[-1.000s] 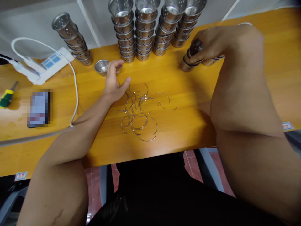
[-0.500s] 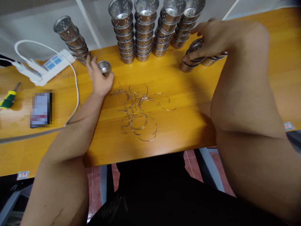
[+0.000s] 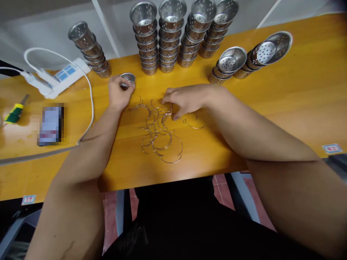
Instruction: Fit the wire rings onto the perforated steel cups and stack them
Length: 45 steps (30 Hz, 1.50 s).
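Note:
My left hand (image 3: 118, 94) grips a single small perforated steel cup (image 3: 127, 79) on the orange table (image 3: 284, 104). My right hand (image 3: 187, 101) rests palm down on a loose pile of thin wire rings (image 3: 159, 130) in the middle of the table; its fingertips touch the upper rings, and I cannot tell if one is pinched. Two leaning stacks of wider steel cups (image 3: 233, 63) lie at the right, apart from both hands.
Several tall stacks of steel cups (image 3: 173, 36) stand at the table's far edge, and one leaning stack (image 3: 90, 50) at the left. A white power strip (image 3: 63, 74) with cable, a phone (image 3: 50, 124) and a screwdriver (image 3: 15, 112) lie left.
My right hand left the cup stacks at the right and came down onto the wire rings. My left hand closed around the single cup and drew it slightly nearer.

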Each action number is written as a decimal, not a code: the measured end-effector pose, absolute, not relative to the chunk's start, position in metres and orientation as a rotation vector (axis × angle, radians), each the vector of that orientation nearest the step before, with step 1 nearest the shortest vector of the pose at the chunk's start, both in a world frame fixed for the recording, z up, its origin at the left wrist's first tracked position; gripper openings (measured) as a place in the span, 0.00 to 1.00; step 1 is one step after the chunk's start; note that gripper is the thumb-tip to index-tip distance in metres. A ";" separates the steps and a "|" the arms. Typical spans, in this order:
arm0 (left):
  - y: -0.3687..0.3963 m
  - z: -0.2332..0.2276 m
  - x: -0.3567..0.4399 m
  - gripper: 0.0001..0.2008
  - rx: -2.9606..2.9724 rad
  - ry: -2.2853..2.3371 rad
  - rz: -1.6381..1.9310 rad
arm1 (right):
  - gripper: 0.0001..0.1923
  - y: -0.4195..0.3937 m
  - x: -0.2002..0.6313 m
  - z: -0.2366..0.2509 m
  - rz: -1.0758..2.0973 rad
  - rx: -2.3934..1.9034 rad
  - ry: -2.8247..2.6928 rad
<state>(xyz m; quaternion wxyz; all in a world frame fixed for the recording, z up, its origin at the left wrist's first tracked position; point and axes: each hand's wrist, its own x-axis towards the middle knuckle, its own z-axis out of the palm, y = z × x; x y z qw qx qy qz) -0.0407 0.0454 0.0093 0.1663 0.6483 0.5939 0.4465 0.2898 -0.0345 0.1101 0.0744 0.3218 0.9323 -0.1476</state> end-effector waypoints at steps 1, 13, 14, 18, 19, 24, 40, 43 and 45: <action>0.042 0.014 -0.036 0.27 1.849 1.700 1.272 | 0.28 -0.037 0.283 0.108 -0.430 0.971 2.776; 0.016 0.033 -0.012 0.46 1.864 1.434 1.339 | 0.08 -0.067 0.246 0.121 -0.236 1.237 2.574; 0.020 0.029 -0.014 0.48 1.899 1.405 1.332 | 0.08 -0.065 0.249 0.120 -0.245 1.215 2.605; 0.035 0.014 -0.019 0.51 1.940 1.340 1.371 | 0.08 -0.048 0.269 0.113 -0.340 1.131 2.757; 0.036 0.012 -0.020 0.52 1.930 1.332 1.392 | 0.07 -0.043 0.275 0.111 -0.372 1.128 2.800; 0.034 0.007 -0.019 0.53 1.956 1.354 1.402 | 0.08 -0.026 0.294 0.104 -0.583 1.141 2.939; 0.046 -0.006 -0.024 0.50 1.988 1.322 1.338 | 0.06 -0.025 0.304 0.114 -0.667 1.173 2.974; 0.040 0.001 -0.019 0.49 1.979 1.301 1.336 | 0.05 -0.030 0.305 0.124 -0.708 1.209 2.970; 0.037 0.006 -0.016 0.47 1.986 1.304 1.322 | 0.05 -0.033 0.303 0.130 -0.767 1.249 2.961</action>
